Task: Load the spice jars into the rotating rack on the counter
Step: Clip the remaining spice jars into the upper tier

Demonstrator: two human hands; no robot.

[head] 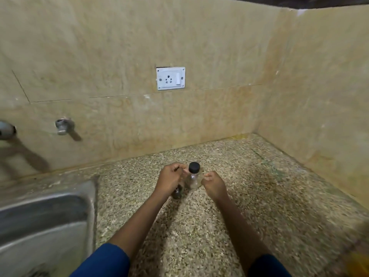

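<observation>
A small clear spice jar (193, 177) with a black cap stands upright on the speckled stone counter (249, 196), between my two hands. My right hand (214, 183) is curled against its right side, fingertips touching the glass. My left hand (171, 178) is closed just left of that jar. A second, dark-ended jar (177, 192) pokes out below its palm; most of it is hidden by the hand. No rack shows in this view.
A steel sink (40, 216) fills the near left, with a wall tap (64, 126) above it. A white wall socket (170, 77) sits on the tiled back wall. The right wall meets the counter at the corner. A blurred yellow-orange shape (357, 256) lies at the bottom right.
</observation>
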